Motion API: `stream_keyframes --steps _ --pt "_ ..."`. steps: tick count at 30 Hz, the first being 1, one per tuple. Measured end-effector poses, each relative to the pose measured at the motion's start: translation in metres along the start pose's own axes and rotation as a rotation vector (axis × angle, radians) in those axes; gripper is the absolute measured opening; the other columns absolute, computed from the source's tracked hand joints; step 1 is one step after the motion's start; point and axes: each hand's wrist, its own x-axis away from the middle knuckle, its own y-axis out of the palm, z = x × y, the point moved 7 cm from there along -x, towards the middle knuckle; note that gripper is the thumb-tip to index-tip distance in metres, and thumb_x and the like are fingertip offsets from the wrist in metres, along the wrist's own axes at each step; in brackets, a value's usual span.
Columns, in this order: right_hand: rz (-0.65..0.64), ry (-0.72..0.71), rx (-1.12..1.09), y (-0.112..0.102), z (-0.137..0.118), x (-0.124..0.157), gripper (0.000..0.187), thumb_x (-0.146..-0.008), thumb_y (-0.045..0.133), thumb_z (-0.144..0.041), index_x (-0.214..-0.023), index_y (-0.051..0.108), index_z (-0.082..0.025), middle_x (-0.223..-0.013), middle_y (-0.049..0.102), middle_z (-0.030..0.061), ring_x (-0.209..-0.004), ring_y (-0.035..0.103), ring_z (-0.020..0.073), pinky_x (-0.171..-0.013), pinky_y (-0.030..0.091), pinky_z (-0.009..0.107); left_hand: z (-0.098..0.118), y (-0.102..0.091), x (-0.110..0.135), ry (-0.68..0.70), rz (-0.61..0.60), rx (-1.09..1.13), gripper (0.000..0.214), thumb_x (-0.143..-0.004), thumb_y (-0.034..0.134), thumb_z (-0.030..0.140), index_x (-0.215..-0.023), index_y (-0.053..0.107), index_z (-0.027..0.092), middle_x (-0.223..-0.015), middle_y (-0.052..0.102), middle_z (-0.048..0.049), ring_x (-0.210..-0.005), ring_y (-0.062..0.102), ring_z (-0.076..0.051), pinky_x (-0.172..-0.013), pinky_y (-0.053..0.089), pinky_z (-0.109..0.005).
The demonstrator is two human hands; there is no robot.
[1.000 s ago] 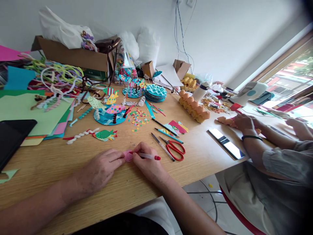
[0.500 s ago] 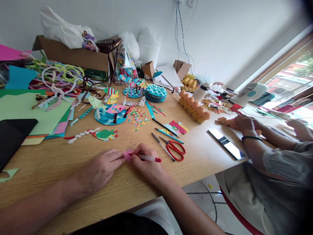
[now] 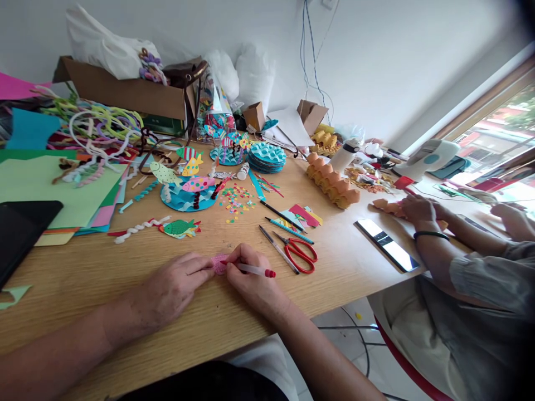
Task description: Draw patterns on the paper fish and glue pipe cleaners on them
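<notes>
- Left hand [image 3: 178, 284]: rests on the pale wooden tabletop [image 3: 200, 328], fingers together and slightly bent. My fingertips touch the left end of the small pink piece with a darker pattern [image 3: 219, 264]. My thumb is hidden; I cannot tell whether I pinch the piece or only press it down.
- Right hand [image 3: 254, 281]: grasps the slim translucent pen with a red end [image 3: 251, 269] between thumb and fingers. The pen lies tilted, its red end pointing right, its writing end at the pink piece.
- Pink piece: located on the tabletop near the front edge, between my two hands and partly covered by my fingers. Its full outline cannot be read.
- Right of my right hand: scissors with red loop handles [image 3: 298, 253] lie just beside a slim pale pen with dark ends [image 3: 278, 248]. Beyond these lie a blue pen [image 3: 288, 230] and a black pen [image 3: 281, 215].
- Ahead of my hands: a green paper fish with multicoloured fins [image 3: 179, 229] lies flat near a white twisted fuzzy strand [image 3: 140, 229]. Farther back, small multicoloured paper dots [image 3: 236, 203] lie scattered beside a round blue base [image 3: 179, 203] bearing paper fish.
- Far right: a co-worker's hands [image 3: 418, 210] are at an orange moulded piece [image 3: 387, 208], beyond a dark-edged phone [image 3: 384, 244].
</notes>
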Motion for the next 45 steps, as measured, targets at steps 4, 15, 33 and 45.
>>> stream_keyframes --steps 4,15,33,45 --pt "-0.024 0.01 -0.039 0.001 -0.001 0.001 0.018 -0.073 0.059 -0.011 -0.065 0.049 -0.023 -0.057 0.053 -0.0069 -0.053 0.05 0.011 -0.052 0.037 0.02 -0.001 0.002 0.003 -0.016 0.056 -0.018 0.053 -0.087 0.036 -0.003 -0.124 0.069 0.017 -0.114 0.072 -0.0103 -0.104 0.065 -0.021 -0.092 0.057 -0.032" --pt "-0.008 0.046 -0.033 -0.002 -0.002 0.001 0.019 -0.071 0.06 -0.009 -0.063 0.05 -0.023 -0.056 0.053 -0.0073 -0.054 0.05 0.0115 -0.052 0.037 0.02 0.0 0.0 0.001 -0.011 0.013 -0.021 0.052 -0.088 0.038 -0.002 -0.125 0.069 0.017 -0.115 0.072 -0.0103 -0.102 0.066 -0.022 -0.091 0.058 -0.032" --pt "-0.014 -0.006 0.045 0.0 -0.003 0.002 0.017 -0.072 0.057 -0.01 -0.065 0.049 -0.024 -0.059 0.054 -0.0059 -0.055 0.05 0.0119 -0.055 0.038 0.021 0.007 -0.009 -0.005 0.05 0.075 -0.078 0.055 -0.082 0.034 -0.007 -0.121 0.067 0.014 -0.111 0.073 -0.0091 -0.099 0.067 -0.019 -0.09 0.058 -0.029" --pt "-0.023 -0.037 -0.002 0.002 -0.002 0.004 0.013 -0.07 0.055 -0.016 -0.064 0.047 -0.024 -0.057 0.051 -0.0064 -0.053 0.047 0.0118 -0.055 0.037 0.022 0.004 -0.003 -0.001 0.036 0.025 -0.037 0.052 -0.082 0.038 -0.006 -0.121 0.068 0.012 -0.115 0.073 -0.0112 -0.104 0.066 -0.022 -0.091 0.057 -0.031"
